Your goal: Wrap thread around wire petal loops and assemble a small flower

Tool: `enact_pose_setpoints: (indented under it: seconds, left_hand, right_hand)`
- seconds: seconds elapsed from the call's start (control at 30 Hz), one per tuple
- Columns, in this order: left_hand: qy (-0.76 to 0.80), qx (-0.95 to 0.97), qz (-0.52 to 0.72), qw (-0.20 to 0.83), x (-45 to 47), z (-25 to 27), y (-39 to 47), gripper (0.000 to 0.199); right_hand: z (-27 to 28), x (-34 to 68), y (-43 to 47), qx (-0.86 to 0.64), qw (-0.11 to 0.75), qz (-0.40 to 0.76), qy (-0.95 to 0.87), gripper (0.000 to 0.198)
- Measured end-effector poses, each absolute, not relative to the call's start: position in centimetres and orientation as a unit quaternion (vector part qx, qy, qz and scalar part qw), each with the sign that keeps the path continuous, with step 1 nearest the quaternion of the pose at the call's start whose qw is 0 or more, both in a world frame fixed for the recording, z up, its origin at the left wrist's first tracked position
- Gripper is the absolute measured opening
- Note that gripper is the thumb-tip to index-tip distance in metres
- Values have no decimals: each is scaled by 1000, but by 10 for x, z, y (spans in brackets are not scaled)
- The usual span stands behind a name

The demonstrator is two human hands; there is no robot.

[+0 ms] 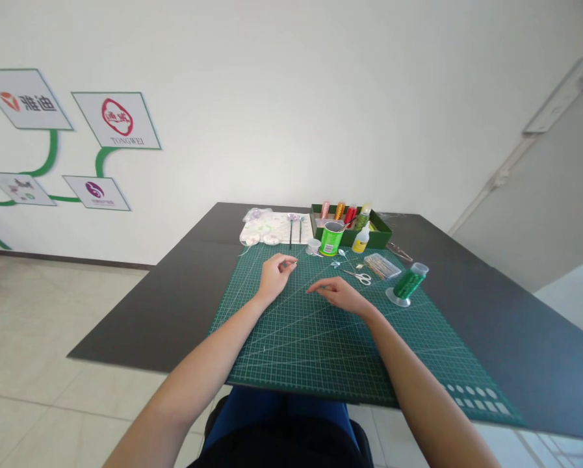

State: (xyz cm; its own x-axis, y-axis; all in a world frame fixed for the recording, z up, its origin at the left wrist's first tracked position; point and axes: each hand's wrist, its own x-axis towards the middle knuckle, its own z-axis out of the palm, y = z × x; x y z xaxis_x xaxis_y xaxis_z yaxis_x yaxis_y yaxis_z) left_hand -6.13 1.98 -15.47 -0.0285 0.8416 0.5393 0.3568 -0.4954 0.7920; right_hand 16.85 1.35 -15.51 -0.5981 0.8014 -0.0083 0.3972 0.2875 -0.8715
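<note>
- A tiny object (296, 262) sits at the left hand's fingertips, above the cutting mat (315, 351); it is too small to identify.
- The right hand's thumb is mostly hidden; whether that hand holds anything, I cannot tell.
- Left hand (273, 276): thumb and fingers pinched narrowly together.
- Right hand (340, 294): palm down, fingers reaching toward the left hand, apart from it.
- Green box (381, 239): thread spools (350, 216) inside, lower parts concealed.
- Green can (330, 242): a dark stick leans out.
- Clear case (382, 267): thin, stick-like pieces.
</note>
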Motion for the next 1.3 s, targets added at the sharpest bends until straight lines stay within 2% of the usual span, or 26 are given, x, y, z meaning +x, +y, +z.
enact_pose_setpoints:
  seconds: [0.27, 0.47, 0.7, 0.93, 1.3]
  left_hand:
    - [467, 693, 515, 191, -60, -156, 21, 13]
    - [474, 734, 458, 160, -55, -155, 14, 12]
    - [454, 808, 364, 88, -50, -151, 1, 18]
    - [420, 841, 330, 89, -43, -152, -6, 22]
    - [377, 869, 308, 90, -38, -154, -10, 21]
  right_hand:
    - [-140, 184, 6, -308, 222, 619, -687, 40]
    - [-140, 186, 4, -267, 229, 679, -644, 37]
    - [-135, 191, 2, -236, 294, 686, -622, 41]
    - [-130, 199, 2, -256, 360, 666, -601, 54]
    - [-127, 215, 8, -318, 341, 641, -610, 59]
